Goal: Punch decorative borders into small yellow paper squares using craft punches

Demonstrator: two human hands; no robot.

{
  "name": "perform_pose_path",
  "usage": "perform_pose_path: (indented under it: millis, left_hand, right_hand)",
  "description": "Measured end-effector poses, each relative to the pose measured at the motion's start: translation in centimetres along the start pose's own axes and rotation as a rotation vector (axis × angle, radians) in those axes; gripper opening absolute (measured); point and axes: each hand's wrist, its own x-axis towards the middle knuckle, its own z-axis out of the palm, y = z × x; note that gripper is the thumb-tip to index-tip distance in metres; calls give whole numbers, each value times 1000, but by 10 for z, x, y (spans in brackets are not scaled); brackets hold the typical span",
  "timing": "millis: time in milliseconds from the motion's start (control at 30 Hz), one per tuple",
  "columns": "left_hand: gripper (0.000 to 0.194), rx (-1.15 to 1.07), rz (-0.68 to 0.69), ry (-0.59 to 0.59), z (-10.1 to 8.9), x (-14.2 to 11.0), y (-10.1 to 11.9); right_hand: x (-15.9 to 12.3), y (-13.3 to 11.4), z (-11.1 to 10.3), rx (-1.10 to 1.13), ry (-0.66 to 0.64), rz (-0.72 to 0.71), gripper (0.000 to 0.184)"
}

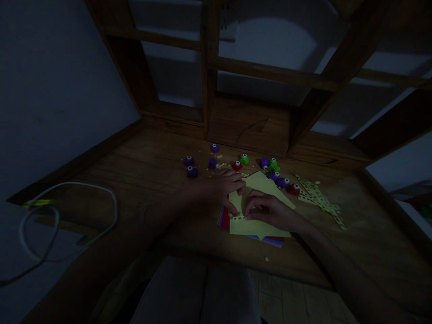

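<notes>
A stack of coloured paper (224,219), with yellow sheets (259,228) on top and red, blue and pink edges showing, lies near the table's front edge. Over it, my right hand (270,211) pinches one end of a short yellow paper strip (238,218) full of punched holes. My left hand (227,186) is curled at the strip's other end, its thumb against it. Beyond my hands stand small craft punches: purple (212,163), red (237,165) and green (244,159) ones. Tiny yellow punched-out bits (221,165) are scattered among them.
More punches, including a red one (293,189), stand right of the paper. A heap of punched yellow strips (319,198) lies farther right. Wooden shelving (249,121) rises at the table's back. A white cable (113,198) loops at the left.
</notes>
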Motion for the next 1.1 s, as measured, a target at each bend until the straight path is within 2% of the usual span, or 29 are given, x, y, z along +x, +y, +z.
perform_pose_path:
  millis: [300,733,967,1100]
  left_hand:
    - [51,-26,-24,-22,-5,0,4]
    - [53,-27,-15,-26,-5,-1,3]
    - [53,14,-15,0,-4,-1,4]
    - [53,82,-20,37,0,1,8]
  right_hand:
    - [0,3,0,33,-5,4,15]
    - [-6,2,-12,79,-127,75,18]
    - [-10,5,-20,31,-71,131,34]
    - [-8,3,-19,4,-75,76,28]
